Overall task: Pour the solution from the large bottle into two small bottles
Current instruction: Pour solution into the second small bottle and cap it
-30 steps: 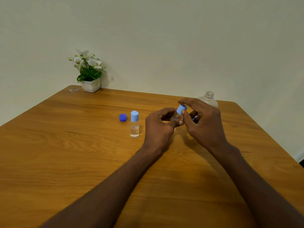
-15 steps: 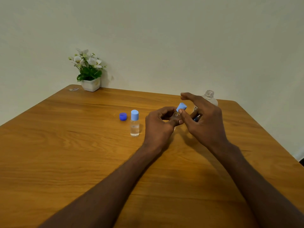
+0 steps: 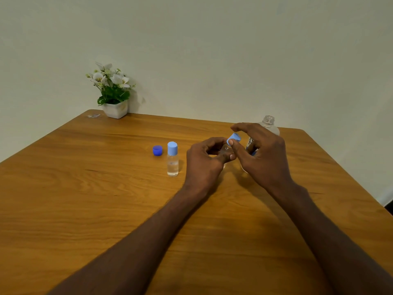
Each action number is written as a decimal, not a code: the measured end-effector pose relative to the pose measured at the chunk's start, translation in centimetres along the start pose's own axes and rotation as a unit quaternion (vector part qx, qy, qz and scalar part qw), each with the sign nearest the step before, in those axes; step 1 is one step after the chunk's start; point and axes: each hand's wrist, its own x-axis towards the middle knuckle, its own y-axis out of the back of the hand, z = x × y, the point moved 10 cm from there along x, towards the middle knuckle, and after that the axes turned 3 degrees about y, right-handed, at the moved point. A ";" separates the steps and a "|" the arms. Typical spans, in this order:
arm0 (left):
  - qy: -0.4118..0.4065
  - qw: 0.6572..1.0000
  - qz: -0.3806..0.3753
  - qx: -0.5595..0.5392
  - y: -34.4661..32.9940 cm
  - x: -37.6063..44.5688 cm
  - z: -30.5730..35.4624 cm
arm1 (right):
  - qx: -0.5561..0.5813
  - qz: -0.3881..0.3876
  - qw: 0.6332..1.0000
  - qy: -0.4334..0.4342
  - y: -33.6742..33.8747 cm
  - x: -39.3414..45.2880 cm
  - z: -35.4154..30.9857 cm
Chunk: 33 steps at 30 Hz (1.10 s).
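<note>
Right hand (image 3: 262, 158): thumb and forefinger pinch a light-blue cap (image 3: 234, 139), which sits tilted and lifted off the neck of the small bottle (image 3: 225, 150) beneath it. The other fingers of that hand are spread loose above. Left hand (image 3: 205, 160): fingers curled around the small bottle, gripping its clear body — only a bit of glassy shoulder shows between thumb and forefinger, so the fill level cannot be told.

Both hands meet over the desk (image 3: 85, 188), toward its far right part. Directly behind the right hand stands the large bottle (image 3: 268, 124), upright, mouth uncapped, close to the far edge; its lower body is hidden by the hand.

Left of the hands, a second small bottle (image 3: 172, 159) stands upright and capped in light blue, with clear liquid inside. Just beside it on the left lies a dark-blue cap (image 3: 157, 150) — apart from the bottle, not touching.

Far left corner: white pot with white flowers (image 3: 113, 92), against the wall.
</note>
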 end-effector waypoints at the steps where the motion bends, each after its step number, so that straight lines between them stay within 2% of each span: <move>1: 0.004 1.000 0.000 0.003 0.0 0.0 -0.1 | 0.002 -0.002 1.000 0.003 0.0 0.0 0.0; 22: 0.022 1.000 -0.001 -0.006 0.1 0.0 -0.4 | -0.022 -0.028 0.999 0.010 -0.7 0.0 -0.4; 28: 0.022 1.000 -0.002 -0.006 0.2 0.2 -0.3 | 0.049 -0.048 0.998 0.007 -0.9 0.1 -0.8; 33: 0.021 1.000 -0.001 -0.007 0.1 0.1 -0.4 | 0.059 -0.052 0.997 -0.010 -1.0 0.1 -0.5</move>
